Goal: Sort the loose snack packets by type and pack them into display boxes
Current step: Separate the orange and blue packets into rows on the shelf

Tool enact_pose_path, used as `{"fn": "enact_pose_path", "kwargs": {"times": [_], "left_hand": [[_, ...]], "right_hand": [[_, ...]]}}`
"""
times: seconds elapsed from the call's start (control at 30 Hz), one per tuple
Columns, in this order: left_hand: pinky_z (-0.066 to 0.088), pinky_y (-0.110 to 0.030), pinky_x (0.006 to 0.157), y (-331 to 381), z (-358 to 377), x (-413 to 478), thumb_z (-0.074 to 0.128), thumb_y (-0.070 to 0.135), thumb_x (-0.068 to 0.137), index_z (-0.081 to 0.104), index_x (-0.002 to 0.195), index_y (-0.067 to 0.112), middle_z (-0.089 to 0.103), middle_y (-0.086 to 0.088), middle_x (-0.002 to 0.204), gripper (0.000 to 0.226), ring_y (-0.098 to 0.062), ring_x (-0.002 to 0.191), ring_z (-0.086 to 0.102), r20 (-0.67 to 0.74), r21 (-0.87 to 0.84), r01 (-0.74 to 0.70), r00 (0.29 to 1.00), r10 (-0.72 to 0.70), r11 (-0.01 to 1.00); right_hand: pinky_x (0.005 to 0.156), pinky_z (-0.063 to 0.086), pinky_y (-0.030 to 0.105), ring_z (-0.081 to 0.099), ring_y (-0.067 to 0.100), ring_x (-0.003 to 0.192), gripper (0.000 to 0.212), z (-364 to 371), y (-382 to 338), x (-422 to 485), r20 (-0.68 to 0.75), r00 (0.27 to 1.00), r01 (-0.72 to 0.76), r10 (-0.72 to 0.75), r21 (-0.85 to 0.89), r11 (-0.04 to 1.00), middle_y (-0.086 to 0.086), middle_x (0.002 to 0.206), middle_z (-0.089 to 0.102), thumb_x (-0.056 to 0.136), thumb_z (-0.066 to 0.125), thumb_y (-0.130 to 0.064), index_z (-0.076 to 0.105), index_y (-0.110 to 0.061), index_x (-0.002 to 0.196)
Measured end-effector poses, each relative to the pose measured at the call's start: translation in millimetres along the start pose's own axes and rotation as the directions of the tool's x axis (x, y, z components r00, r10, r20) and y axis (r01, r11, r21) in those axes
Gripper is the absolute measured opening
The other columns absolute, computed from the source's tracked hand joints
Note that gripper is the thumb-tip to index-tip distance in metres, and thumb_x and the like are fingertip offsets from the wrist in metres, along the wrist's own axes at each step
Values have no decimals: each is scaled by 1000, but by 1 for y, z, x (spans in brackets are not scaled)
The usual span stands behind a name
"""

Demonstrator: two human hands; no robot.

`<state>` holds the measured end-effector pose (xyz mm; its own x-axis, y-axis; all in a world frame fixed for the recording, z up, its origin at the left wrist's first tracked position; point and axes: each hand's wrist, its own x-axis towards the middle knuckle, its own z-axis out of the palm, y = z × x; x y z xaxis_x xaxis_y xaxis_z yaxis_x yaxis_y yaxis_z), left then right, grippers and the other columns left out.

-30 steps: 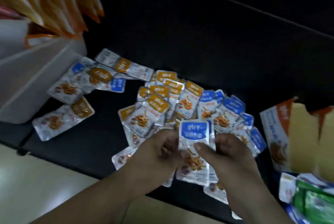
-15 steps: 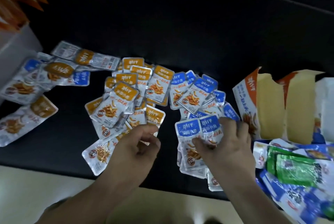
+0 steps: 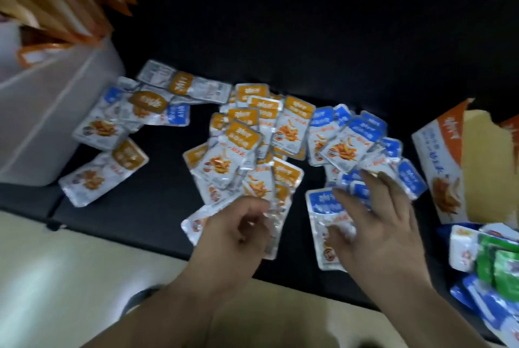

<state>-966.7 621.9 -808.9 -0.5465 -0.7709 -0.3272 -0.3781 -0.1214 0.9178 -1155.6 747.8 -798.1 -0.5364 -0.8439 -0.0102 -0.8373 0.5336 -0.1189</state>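
Head view: sorting by type, my right hand (image 3: 379, 229) splays fingers (image 3: 376, 193) over blue packets (image 3: 356, 137); left hand (image 3: 236, 232) curled, grip unclear. Next, stack them.

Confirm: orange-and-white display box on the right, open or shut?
Open. The display box has its torn top flap up, and the bare tan cardboard inside shows. Whether it holds any packets: cannot tell.

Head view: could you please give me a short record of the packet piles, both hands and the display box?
Orange-label packets: pile at centre
Blue-label packets: pile just right of them
Mixed packets: small cluster at left, beside white bin
Left hand: fingers curled at orange pile's near edge; grip unclear
Right hand: fingers spread, resting on the blue pile
Display box: open, at far right
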Motion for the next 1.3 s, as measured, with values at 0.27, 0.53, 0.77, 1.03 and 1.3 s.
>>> {"fn": "enact_pose_path", "kwargs": {"times": [0.27,0.53,0.77,1.03,1.3], "left_hand": [[57,-33,81,-37,-126,20,76,14,88,74,112,20,65,4,115,25,-21,102,67,-284,638,-66,906,314,767],[55,-46,97,-70,-209,38,68,41,83,68,125,15,68,-10,126,50,-36,117,63,-336,778,127,912,237,615],[57,-35,73,-52,-206,22,81,43,68,62,115,32,56,10,108,52,-19,91,65,-400,637,220,914,73,739],[54,-19,60,-35,-176,7,78,6,86,67,105,33,76,12,89,35,-5,73,71,-468,-180,156,855,-224,971],[53,-19,68,-6,-144,32,71,22,98,72,103,23,76,1,98,5,-7,82,71,-246,-26,26,969,-31,999]], "right_hand": [[90,57,56,47,24,135,41,-12,-102,43,124,969,171,-216,299,939,-6,142,55,83,79,-42,72,-31,122],[100,46,23,49,-2,123,37,-19,-202,98,259,887,216,-383,500,839,-27,127,52,94,65,-48,63,-38,129],[89,49,22,56,7,122,56,-11,-251,119,436,846,-15,-306,593,805,-15,140,54,93,72,-43,49,-39,144],[92,56,35,67,16,107,73,-2,-248,78,720,693,-679,-31,666,309,-7,130,63,88,80,-31,44,-25,151],[72,62,47,78,34,74,5,-12,-202,90,647,758,-649,79,737,189,14,84,79,89,77,-12,81,-8,89]]}}
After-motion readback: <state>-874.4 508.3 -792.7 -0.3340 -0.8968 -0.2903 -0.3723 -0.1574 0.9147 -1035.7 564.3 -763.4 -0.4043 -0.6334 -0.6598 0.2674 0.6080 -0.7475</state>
